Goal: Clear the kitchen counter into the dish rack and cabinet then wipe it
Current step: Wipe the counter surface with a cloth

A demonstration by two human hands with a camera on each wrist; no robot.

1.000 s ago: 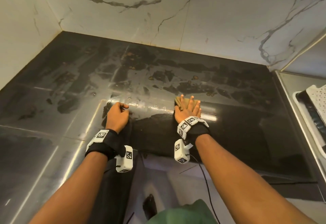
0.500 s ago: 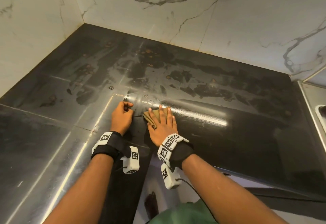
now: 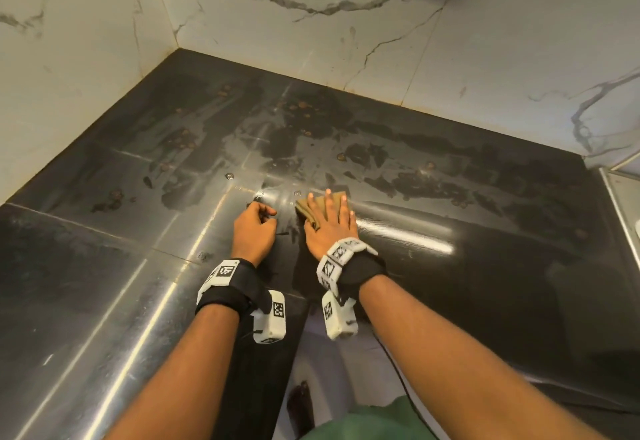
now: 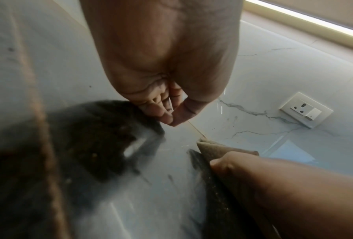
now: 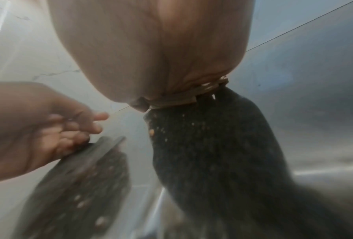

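R hand (image 3: 330, 226) flat, fingers straight, pressing folded olive-tan cloth (image 3: 308, 211) on glossy black stone table (image 3: 450, 301), frame centre. L hand (image 3: 254, 230) just left of it, fingers curled, empty, resting on table

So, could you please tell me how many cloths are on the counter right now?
1: a tan cloth lies on the black counter near its middle, pressed flat under the right hand, just right of the left hand. No other cloth shows.
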